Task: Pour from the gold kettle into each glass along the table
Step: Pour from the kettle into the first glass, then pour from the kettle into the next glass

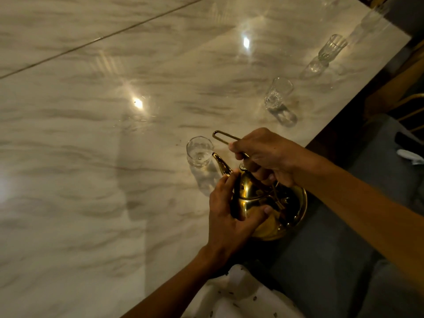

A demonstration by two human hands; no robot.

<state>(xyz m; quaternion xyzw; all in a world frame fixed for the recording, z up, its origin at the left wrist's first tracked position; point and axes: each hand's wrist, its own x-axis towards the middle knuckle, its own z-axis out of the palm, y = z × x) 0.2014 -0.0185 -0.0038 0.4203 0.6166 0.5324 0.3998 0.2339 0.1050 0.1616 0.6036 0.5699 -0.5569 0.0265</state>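
The gold kettle is tilted over the table's near edge, its spout tip touching the rim of the nearest clear glass, which holds some clear liquid. My right hand grips the kettle's thin wire handle from above. My left hand cups the kettle's body and lid from the left side. A second glass stands farther along the edge, and a third glass beyond it. Faint shapes of more glass show at the far end, too dim to tell.
The marble table is glossy, with bright light reflections and a seam line at the upper left. Its edge runs diagonally on the right. Grey seat cushions lie below the edge, and gold chair frames stand at the right.
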